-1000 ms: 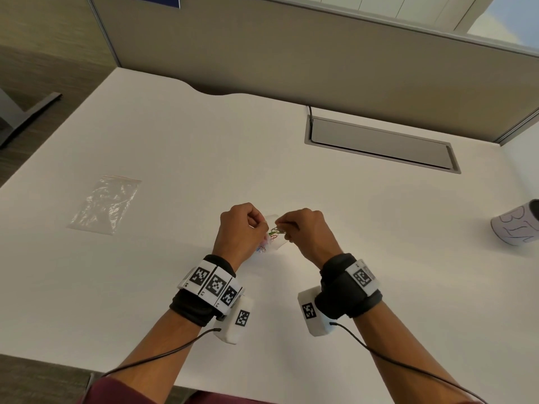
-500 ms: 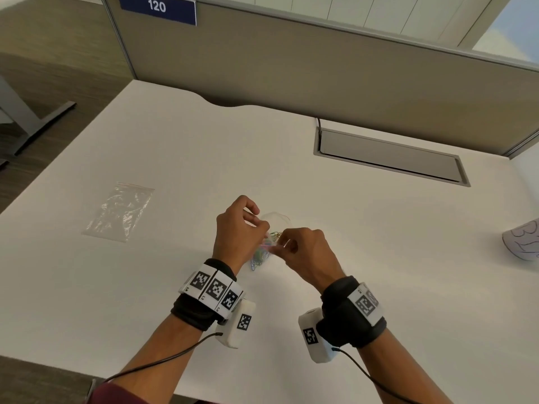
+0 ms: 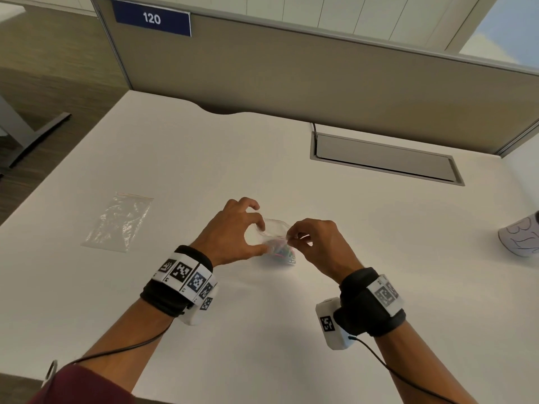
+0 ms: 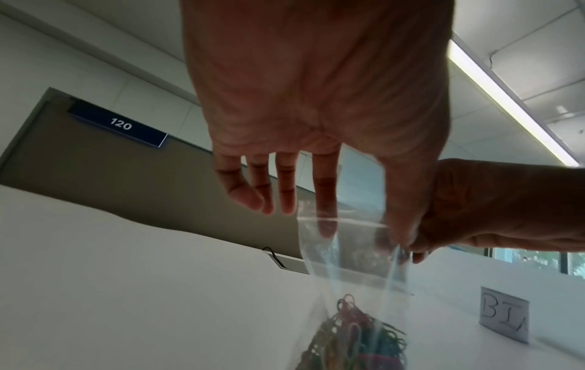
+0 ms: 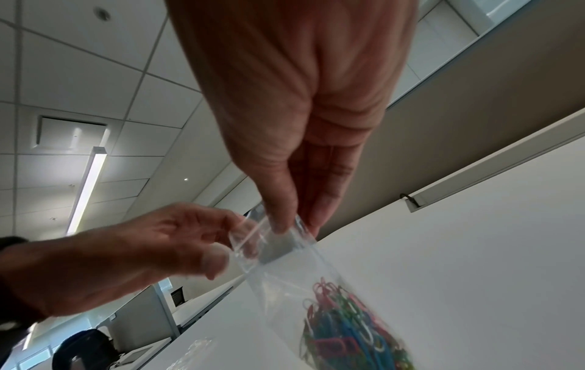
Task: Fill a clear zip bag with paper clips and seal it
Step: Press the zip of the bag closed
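A small clear zip bag (image 3: 275, 233) stands just above the white table (image 3: 262, 316), with several coloured paper clips (image 3: 281, 252) heaped in its bottom. My right hand (image 3: 290, 239) pinches the bag's top right corner between thumb and fingers (image 5: 281, 220). My left hand (image 3: 262, 238) is at the bag's left side. Its index finger (image 4: 326, 220) lies behind the bag's mouth and its thumb in front, holding it loosely, while the other fingers spread free. The wrist views show the bag (image 4: 348, 262) (image 5: 285, 270) hanging and the clips (image 5: 348, 325) blurred.
A second, empty clear bag (image 3: 118, 223) lies flat on the table to the left. A white paper cup (image 3: 522, 240) with writing lies at the right edge. A grey cable hatch (image 3: 385, 158) sits at the back, before a brown partition (image 3: 291, 83).
Both hands moved a little away from me with the bag. My left hand went from a tight fist to spread fingers. The right hand keeps its pinch on the bag's top.
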